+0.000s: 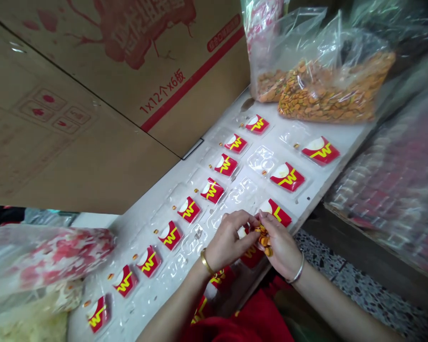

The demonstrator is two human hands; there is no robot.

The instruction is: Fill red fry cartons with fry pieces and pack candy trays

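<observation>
My right hand (282, 247), with a silver bracelet, curls around several small orange burger-like pieces (266, 241). My left hand (228, 243), wearing a gold bracelet, meets it with thumb and forefinger closed at those pieces; whether one is pinched between its tips is hidden. Both hands are above clear plastic trays laid in rows on the white table (157, 194). Red fries-box pieces with a yellow zigzag, such as this red fries-box piece (287, 176), lie in the trays. A tiny burger-like piece (264, 173) sits in the tray beside it. My hands partly cover the nearest trays.
A large cardboard box (128, 156) stands along the table's far left side. Clear bags of orange pieces (328, 97) rest at the back. A bag of pink and white pieces (67, 251) lies at left. Stacked plastic-covered packs (392, 175) are at right.
</observation>
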